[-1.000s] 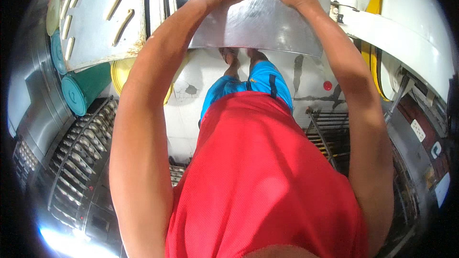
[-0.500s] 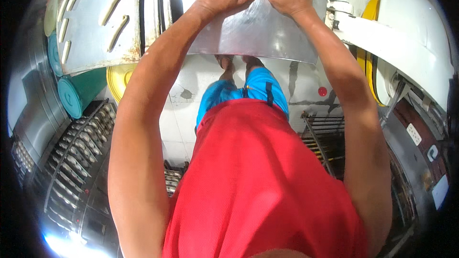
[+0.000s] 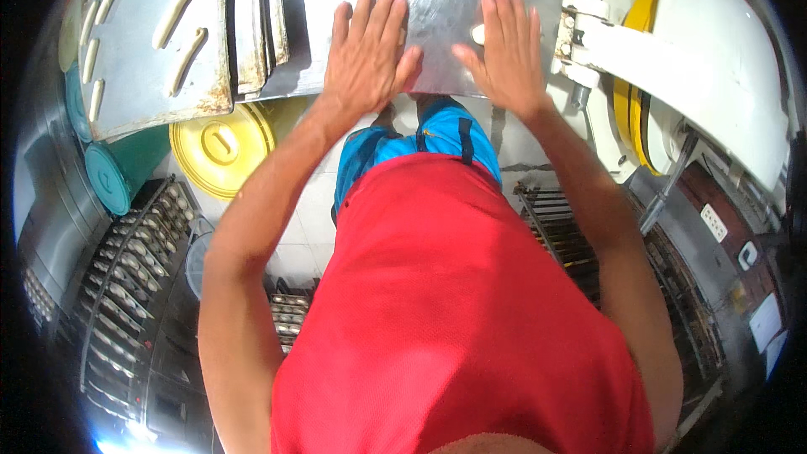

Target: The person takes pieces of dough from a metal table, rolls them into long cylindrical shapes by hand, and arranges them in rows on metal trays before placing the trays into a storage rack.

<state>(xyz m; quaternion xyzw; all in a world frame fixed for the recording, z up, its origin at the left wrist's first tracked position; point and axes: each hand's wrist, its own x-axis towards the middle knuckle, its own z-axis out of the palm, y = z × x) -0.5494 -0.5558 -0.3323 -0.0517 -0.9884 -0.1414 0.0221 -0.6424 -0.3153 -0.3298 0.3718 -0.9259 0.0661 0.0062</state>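
Checked: metal table [image 3: 441, 21], grey and shiny, glaring near the far side. Carries left hand [image 3: 366, 59] and right hand [image 3: 514, 59], both laid palm down, well apart, fingers straight and pointing to the far side. Also bears a small pale piece of dough [image 3: 478, 34], just beside the right index finger; extent beneath the palm hidden. Holds, left of the hands, flat metal trays [image 3: 252, 29], overlapping, edges stained brown. Topped at far left by a wider tray [image 3: 139, 46], rusty at the near corner, with six pale dough strips [image 3: 181, 10] lying apart, roughly lengthwise.
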